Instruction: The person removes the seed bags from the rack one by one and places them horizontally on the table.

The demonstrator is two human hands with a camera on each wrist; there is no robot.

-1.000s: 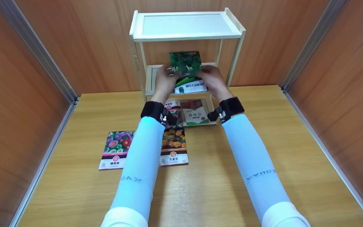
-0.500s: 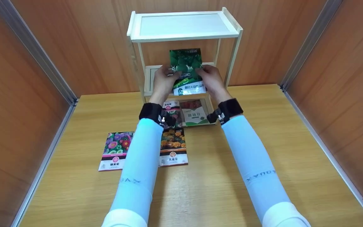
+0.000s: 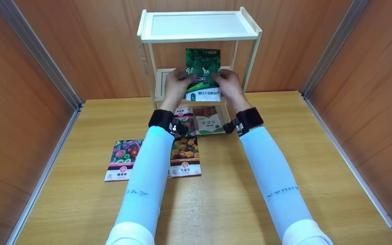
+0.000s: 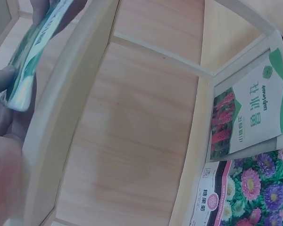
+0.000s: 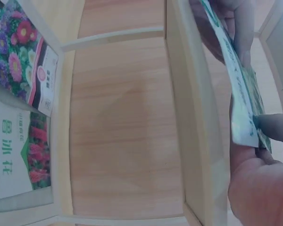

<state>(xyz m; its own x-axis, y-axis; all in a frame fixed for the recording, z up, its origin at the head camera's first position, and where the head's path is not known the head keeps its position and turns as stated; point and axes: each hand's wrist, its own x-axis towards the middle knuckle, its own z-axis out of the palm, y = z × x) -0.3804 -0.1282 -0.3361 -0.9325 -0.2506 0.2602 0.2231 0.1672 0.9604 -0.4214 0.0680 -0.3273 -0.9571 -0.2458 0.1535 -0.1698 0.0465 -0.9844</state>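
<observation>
Both hands hold one green seed packet [image 3: 202, 64] by its side edges, in front of the middle shelf of a small wooden rack [image 3: 199, 27]. The left hand [image 3: 177, 85] pinches its left edge, thumb on the printed face; the right hand [image 3: 230, 85] pinches the right edge the same way. In the head view the packet stands nearly upright, its white label strip at the bottom. Both wrist views show the packet edge-on between thumb and fingers, beside the shelf's front rail. Fingers behind the packet are hidden in the head view.
On the rack's bottom shelf lie a white-and-green packet [image 3: 209, 120] and a pink flower packet [image 3: 185, 119]. On the table in front lie a purple-and-pink flower packet [image 3: 124, 158], partly under the left sleeve, and an orange flower packet [image 3: 185, 156]. Wooden panels [image 3: 362, 85] enclose the table.
The green packet has risen slightly and straightened, its white strip showing more fully. Both hands keep their hold at its edges. The other packets stay where they were.
</observation>
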